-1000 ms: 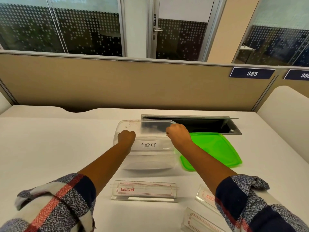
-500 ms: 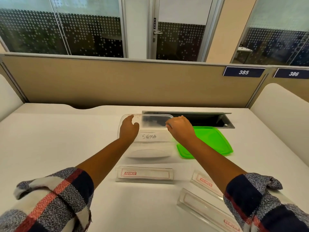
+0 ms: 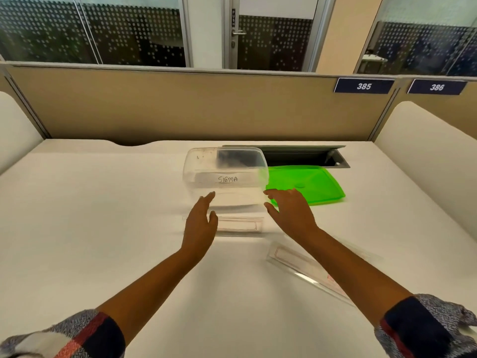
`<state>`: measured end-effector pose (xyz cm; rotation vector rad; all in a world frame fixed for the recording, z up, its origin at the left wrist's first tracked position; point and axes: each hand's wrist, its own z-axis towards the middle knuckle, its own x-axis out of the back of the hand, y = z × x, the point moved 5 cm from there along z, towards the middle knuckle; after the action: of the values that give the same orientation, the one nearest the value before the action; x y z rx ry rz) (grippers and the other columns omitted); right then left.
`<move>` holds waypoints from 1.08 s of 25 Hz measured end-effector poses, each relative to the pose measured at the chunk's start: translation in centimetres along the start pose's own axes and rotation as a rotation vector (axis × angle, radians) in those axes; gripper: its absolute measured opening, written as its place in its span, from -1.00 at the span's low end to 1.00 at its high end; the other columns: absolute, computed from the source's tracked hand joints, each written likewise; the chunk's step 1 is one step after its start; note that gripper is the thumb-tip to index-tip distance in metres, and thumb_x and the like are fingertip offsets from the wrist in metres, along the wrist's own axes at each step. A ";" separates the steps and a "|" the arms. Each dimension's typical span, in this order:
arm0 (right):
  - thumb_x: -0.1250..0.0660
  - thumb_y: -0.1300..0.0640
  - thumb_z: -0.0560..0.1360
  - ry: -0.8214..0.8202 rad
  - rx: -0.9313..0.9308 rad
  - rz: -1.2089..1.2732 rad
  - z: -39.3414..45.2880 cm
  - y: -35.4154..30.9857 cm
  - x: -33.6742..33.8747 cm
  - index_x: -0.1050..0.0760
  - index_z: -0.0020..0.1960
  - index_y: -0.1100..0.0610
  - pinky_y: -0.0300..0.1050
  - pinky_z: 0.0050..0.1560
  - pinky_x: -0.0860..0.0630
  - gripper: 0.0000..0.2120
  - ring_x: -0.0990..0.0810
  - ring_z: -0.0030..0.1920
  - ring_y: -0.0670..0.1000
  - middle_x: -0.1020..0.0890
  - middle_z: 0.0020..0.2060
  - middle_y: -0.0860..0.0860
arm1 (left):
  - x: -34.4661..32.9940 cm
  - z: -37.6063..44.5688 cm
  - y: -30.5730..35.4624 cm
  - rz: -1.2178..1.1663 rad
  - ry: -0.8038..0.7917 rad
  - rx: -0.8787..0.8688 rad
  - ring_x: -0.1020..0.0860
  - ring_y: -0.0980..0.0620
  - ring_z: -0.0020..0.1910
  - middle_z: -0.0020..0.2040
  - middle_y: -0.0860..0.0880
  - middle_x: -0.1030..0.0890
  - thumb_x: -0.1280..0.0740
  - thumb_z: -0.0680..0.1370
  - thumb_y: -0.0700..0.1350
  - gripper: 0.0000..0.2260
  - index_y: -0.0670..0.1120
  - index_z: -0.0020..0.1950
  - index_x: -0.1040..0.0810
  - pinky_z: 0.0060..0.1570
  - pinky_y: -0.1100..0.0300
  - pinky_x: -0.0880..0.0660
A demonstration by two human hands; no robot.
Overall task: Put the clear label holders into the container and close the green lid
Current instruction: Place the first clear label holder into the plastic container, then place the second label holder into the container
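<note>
— Two hands, both empty: our left hand [image 3: 200,223] and right hand [image 3: 289,210] hover just short of the clear rectangular plastic container marked "SIGMA" [image 3: 225,177], each grip spread apart with nothing in it.

— Why does the container sit there?

— We judge it was set upright at the middle of the white desk [image 3: 90,215], mouth up, so the holders can drop straight in. The flat green plastic lid [image 3: 307,183] lies just beside its right wall, off the rim and within easy reach for closing.

— And the holders?

— None inside yet. One clear acrylic label holder with a red-outlined card [image 3: 238,226] lies just in front of the container, partly under our left hand; a second long clear holder [image 3: 304,270] lies angled beneath our right forearm (motion blur hides any others).

— What has changed?

— Half a second ago both hands were on the container's rim; now they have let go and drawn back toward us, fingers splayed, over the holders. Picking up the first holder looks like the next step.
</note>
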<state>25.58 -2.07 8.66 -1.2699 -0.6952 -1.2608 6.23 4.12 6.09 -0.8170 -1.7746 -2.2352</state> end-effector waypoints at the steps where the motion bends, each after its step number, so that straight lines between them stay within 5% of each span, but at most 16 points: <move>1: -0.26 0.05 0.53 -0.002 -0.015 0.007 -1.0 0.3 -0.2 -0.48 0.25 0.12 0.05 0.28 -0.33 -0.68 -0.56 0.13 0.16 -0.65 0.10 0.08 | -0.2 -1.1 -0.4 -0.019 -0.004 -0.014 -0.37 -0.03 0.38 0.38 -0.06 -0.43 -0.13 0.57 -0.31 -0.61 -0.08 0.38 -0.36 0.37 0.16 -0.26; 4: -0.09 -0.19 0.51 -0.040 -0.081 0.072 -4.0 1.5 -0.9 -0.49 0.25 0.11 0.00 0.25 -0.36 -0.51 -0.54 0.16 0.11 -0.62 0.14 0.06 | -1.0 -3.6 -2.2 -0.031 -0.031 -0.001 -0.50 -0.02 0.24 0.26 -0.06 -0.54 -0.13 0.54 -0.36 -0.62 -0.09 0.30 -0.45 0.26 0.24 -0.35; 12: 0.23 -0.56 0.27 -0.165 -0.118 0.054 -8.2 3.8 -3.0 -0.51 0.18 0.01 -0.14 0.05 -0.45 -0.09 -0.59 0.07 0.00 -0.64 0.10 -0.05 | -1.9 -5.2 -7.6 0.315 -0.192 0.000 -0.37 -0.03 0.38 0.39 -0.06 -0.43 -0.13 0.59 -0.20 -0.64 -0.09 0.39 -0.37 0.39 0.16 -0.21; 17: -0.22 -0.20 0.48 -0.178 -0.073 -0.058 -8.5 3.7 -3.8 -0.49 0.22 -0.01 -0.15 0.10 -0.44 -0.59 -0.58 0.14 0.00 -0.63 0.15 -0.04 | -2.2 -5.8 -7.9 0.594 -0.256 -0.244 -0.59 -0.08 0.17 0.19 -0.09 -0.62 -0.07 0.47 -0.05 -0.58 -0.14 0.19 -0.57 0.16 -0.02 -0.48; 27: -0.14 -0.15 0.55 -0.203 -0.123 -0.099 -8.3 3.4 -4.4 -0.43 0.23 -0.06 -0.11 -0.02 -0.48 -0.68 -0.61 0.07 0.06 -0.67 0.05 0.01 | -2.3 -5.7 -7.9 0.654 -0.259 -0.251 -0.60 -0.04 0.15 0.17 -0.06 -0.63 -0.08 0.48 -0.01 -0.58 -0.12 0.18 -0.58 0.12 0.01 -0.51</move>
<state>25.71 -9.16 1.63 -1.4947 -0.8439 -1.2817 2.84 0.48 -2.57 -1.5311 -1.0725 -1.9700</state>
